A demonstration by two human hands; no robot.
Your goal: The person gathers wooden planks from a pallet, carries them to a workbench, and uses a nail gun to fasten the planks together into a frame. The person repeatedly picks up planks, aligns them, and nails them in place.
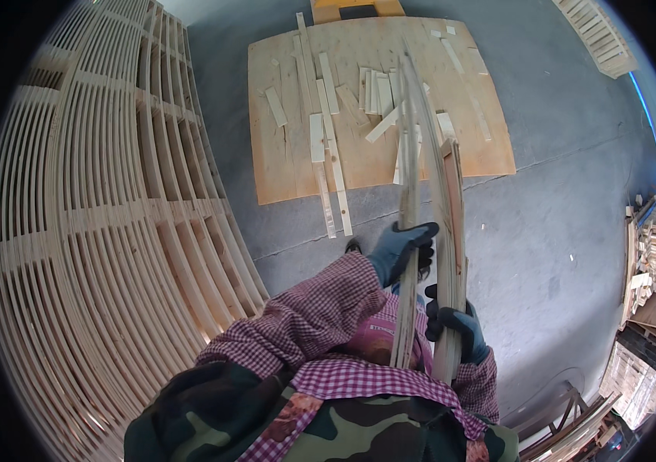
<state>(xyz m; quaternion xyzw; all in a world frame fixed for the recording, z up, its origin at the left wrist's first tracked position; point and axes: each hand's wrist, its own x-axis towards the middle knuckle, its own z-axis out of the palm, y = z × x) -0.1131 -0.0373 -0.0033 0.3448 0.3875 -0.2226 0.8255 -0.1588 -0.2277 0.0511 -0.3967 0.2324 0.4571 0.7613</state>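
My left hand (403,248), in a blue glove with dark fingers, is closed round a few long thin wooden slats (408,177) that stand lengthwise in front of me. Lower and to the right, my right hand (457,322), gloved alike, grips a thicker bundle of long wooden boards (449,231). The two bundles lie side by side with a gap between them at hand height. Their far ends reach over a plywood sheet (289,173) on the floor. Two long strips (335,173) stick out past its near edge, and short wood pieces (376,92) lie grouped near its middle.
A tall stack of slatted wooden pallets (105,215) fills the left side. At the right stand a heap of wood offcuts (653,246) and more timber (574,431) below it. Another slatted pallet (595,37) is at the far right. Something yellow (355,6) stands behind the plywood.
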